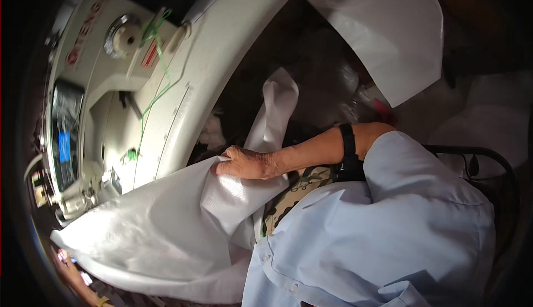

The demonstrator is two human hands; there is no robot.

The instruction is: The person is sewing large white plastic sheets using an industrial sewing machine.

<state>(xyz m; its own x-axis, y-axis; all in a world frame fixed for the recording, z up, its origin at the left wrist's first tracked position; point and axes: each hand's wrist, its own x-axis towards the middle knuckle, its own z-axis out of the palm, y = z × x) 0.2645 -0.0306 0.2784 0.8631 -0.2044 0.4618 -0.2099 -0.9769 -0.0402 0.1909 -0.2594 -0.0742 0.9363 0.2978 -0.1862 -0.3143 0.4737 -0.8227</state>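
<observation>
- Head view: observed grey sheet [161, 229], glossy and pliant, in broad soft folds between machine [94, 71] and camouflage trousers [302, 187]; narrowing to a creased tail beyond right hand [241, 164].
- Noted smooth, cream, round-edged casing on machine; thin green thread [131, 154] strung across, tangled at lower end.
- Found right hand curled around a gathered fold of sheet, knuckles up, with arm slanting in from the right.
- Found left hand [69, 271] near sheet's far corner, at dim rim; cannot tell finger closure.

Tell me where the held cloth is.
In the head view, the cloth spreads from lower left to centre, between sewing machine and shirt, gripped by the right hand.
</observation>
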